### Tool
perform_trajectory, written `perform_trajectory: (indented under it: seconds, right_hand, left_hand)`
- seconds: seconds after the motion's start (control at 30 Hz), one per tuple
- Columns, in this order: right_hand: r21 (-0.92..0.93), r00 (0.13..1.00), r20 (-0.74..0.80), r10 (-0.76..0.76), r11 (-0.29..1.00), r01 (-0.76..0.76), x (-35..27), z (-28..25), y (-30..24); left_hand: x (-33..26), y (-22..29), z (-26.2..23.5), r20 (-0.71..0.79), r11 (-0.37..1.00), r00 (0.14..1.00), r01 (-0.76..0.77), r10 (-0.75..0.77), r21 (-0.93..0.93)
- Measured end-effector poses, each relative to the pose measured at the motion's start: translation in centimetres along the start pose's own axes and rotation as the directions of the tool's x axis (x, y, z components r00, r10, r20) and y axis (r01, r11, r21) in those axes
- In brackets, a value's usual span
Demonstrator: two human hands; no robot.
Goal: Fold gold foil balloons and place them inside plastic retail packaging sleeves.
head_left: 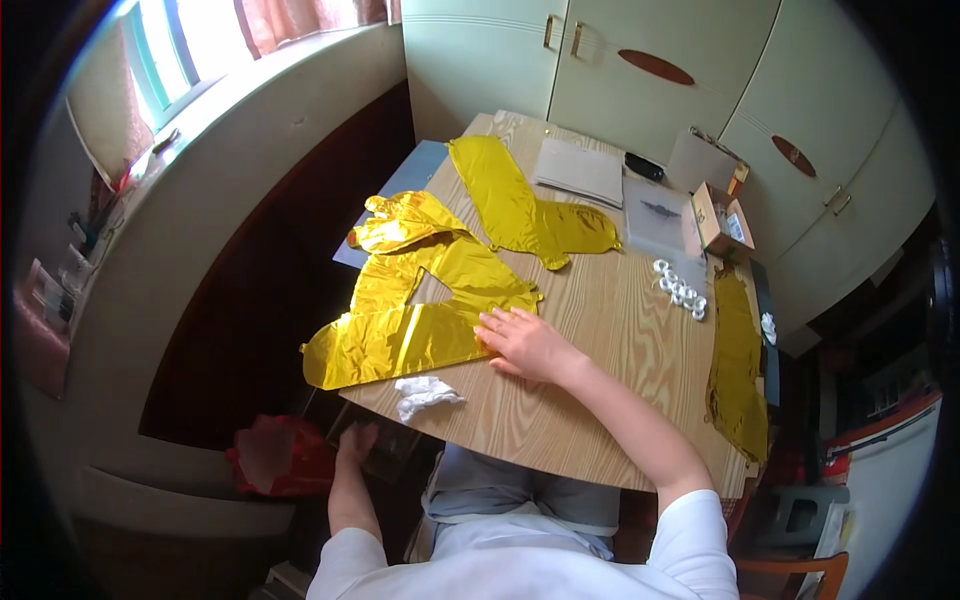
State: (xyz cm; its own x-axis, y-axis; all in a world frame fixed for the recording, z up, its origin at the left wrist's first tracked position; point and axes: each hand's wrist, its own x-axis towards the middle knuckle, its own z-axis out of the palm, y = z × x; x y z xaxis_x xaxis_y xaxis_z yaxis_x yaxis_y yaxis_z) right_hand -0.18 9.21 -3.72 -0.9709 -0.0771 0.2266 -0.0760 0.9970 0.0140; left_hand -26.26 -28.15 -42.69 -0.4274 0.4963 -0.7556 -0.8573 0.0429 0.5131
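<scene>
On the near left of the wooden table lies a shiny gold foil balloon [400, 345], flat and without air, with a bunched fold at its far end. My right hand [530, 345] rests on its right edge, fingers stretched out and palm down. Beyond it is a second flat gold foil balloon [510, 205]. My left hand [357, 440] hangs below the table's near left edge, beside a red plastic bag [290, 458]; its fingers are too dim and small to read. A crumpled white tissue [425, 395] sits close to the near balloon.
Another gold foil piece [735, 370] lies along the table's [610, 400] right edge. Small white rolls [680, 290] are grouped near it. Toward the back are a stack of paper [580, 172], a black object [643, 167] and a cardboard box [722, 225]. Pale cabinets [660, 40] stand behind.
</scene>
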Motion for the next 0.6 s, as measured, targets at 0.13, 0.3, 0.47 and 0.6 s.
perform_trajectory:
  seconds: [0.13,0.3,0.47,0.6]
  right_hand:
    - [-0.071,0.992,-0.042,-0.118,0.991,0.115,0.7,2.6,1.0]
    - [-0.077,0.971,-0.099,-0.219,0.974,0.212,1.5,2.3,1.3]
    - [0.005,0.991,0.102,-0.092,0.996,0.092,2.3,0.6,1.5]
    - [0.080,0.977,0.201,0.065,0.993,-0.083,3.5,-0.2,1.9]
  left_hand:
    - [-0.7,1.0,0.7,0.023,0.976,0.998,-0.044,0.050,-0.212]
    - [-2.2,6.7,-0.8,-0.364,0.693,0.591,-0.588,0.720,0.418]
    - [-9.3,14.2,5.3,-0.440,0.416,0.270,-0.866,0.856,0.277]
    - [-12.7,16.8,6.6,-0.166,0.677,0.756,-0.645,0.633,-0.355]
